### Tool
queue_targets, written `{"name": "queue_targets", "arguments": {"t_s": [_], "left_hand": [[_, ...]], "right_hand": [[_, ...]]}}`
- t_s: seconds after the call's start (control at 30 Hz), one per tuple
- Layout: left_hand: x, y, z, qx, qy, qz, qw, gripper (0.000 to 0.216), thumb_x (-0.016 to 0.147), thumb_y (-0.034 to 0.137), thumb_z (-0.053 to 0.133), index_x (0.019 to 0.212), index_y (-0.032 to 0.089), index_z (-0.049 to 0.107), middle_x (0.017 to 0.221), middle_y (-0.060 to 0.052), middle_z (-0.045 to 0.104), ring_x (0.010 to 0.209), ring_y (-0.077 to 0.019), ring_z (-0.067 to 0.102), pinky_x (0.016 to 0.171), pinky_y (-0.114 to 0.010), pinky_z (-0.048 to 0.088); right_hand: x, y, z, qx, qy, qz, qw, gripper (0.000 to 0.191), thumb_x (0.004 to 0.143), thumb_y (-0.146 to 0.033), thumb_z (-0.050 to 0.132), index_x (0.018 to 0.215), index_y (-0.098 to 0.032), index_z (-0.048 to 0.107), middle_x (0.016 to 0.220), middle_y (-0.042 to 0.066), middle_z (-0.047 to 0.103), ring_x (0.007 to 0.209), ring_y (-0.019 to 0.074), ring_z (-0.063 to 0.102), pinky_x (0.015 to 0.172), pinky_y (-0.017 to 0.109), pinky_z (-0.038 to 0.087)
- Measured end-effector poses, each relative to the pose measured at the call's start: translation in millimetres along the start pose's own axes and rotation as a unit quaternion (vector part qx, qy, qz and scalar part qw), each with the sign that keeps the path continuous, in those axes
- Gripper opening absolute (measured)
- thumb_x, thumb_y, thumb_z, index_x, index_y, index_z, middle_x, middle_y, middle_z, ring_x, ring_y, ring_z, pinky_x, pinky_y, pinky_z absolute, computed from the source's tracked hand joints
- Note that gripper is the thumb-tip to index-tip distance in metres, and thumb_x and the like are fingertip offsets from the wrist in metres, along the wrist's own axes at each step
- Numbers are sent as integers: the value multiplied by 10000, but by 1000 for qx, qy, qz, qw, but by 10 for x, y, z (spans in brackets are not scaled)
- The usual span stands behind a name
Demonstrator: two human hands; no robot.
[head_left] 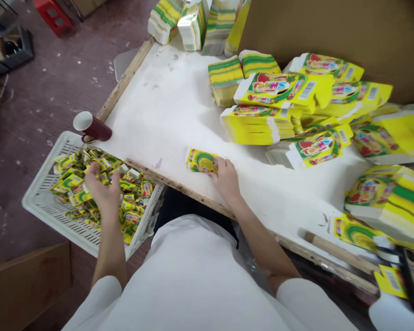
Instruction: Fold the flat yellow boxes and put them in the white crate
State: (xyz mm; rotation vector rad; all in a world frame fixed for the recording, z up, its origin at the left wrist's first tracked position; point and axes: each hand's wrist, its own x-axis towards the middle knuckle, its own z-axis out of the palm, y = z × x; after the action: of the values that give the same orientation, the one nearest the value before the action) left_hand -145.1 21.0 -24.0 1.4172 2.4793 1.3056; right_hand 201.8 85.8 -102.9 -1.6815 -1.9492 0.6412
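Observation:
My left hand [101, 189] reaches down into a white plastic basket [41, 202] full of small yellow-green packets [131, 193]; its fingers curl over the packets, and I cannot make out what they grip. My right hand [224, 177] rests on the white table [165, 110] near its front edge, fingers pinched on a small yellow-green folded carton [200, 161] that lies flat on the table.
Stacks of flat yellow-green cartons [262, 124] cover the table's right and far side. A dark red cup [91, 128] lies at the table's left edge above the basket. Brown cardboard [331, 32] stands behind. A wooden board [27, 280] lies on the floor at lower left.

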Motion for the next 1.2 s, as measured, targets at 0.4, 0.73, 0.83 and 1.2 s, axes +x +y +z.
{"name": "queue_targets", "arguments": {"t_s": [0.4, 0.73, 0.83, 1.2], "left_hand": [[-1014, 1214, 1199, -510, -310, -204, 776, 559, 739, 609, 731, 1116, 216, 606, 1062, -85, 693, 1037, -238, 672, 908, -385, 548], [-765, 1513, 1183, -566, -228, -323, 724, 530, 761, 734, 622, 825, 215, 542, 720, 20, 550, 674, -123, 603, 725, -275, 540], [-782, 1459, 1175, -579, -257, -275, 723, 640, 709, 822, 594, 900, 212, 620, 902, -36, 668, 899, -184, 665, 841, -318, 546], [-869, 1357, 1250, -552, -195, -278, 762, 380, 603, 492, 872, 743, 185, 697, 773, -4, 726, 715, -144, 655, 729, -268, 526]], "right_hand": [[-237, -405, -176, 420, -20, 29, 907, 535, 727, -312, 780, 1154, -277, 459, 890, -14, 588, 789, 172, 613, 689, 310, 535], [-218, -694, -128, 403, -61, -12, 913, 460, 767, -465, 774, 1132, -249, 595, 955, 29, 660, 768, 193, 603, 737, 369, 534], [-97, -579, -95, 460, -22, 44, 887, 403, 765, -474, 767, 1067, -251, 623, 958, 31, 675, 814, 204, 639, 769, 378, 543], [-53, -496, -20, 462, 14, 31, 886, 261, 839, -442, 699, 693, -240, 622, 654, -7, 596, 664, 196, 568, 621, 349, 519]]}}
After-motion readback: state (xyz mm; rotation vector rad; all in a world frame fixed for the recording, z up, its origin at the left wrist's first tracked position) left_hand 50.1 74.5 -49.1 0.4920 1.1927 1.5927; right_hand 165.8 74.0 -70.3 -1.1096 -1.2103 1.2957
